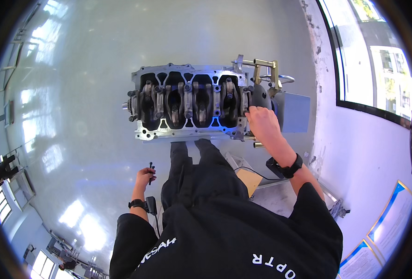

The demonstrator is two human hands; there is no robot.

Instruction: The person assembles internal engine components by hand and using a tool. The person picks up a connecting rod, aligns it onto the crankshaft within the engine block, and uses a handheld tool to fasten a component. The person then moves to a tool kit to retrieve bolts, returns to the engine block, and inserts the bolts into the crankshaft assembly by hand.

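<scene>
An engine block (pixel 148 134) lies with its open side up in front of me, mounted on a stand. Its crankshaft (pixel 172 100) runs across it, held by several bearing caps (pixel 188 101) with dark bolts. At the block's right end, my right hand (pixel 263 122) has its fingertips pinched together at the near side of the end bearing cap (pixel 244 100); whatever they grip is hidden. Low on the left, away from the block, my left hand (pixel 144 177) is closed around a few dark bolts (pixel 150 165), whose ends stick out of the fingers.
The stand's metal frame (pixel 273 74) and a grey panel (pixel 295 112) adjoin the block's right end. A white wall (pixel 350 144) with a window rises at the right. By my legs is a tan board (pixel 249 180) with a black cable. Other people are far off left.
</scene>
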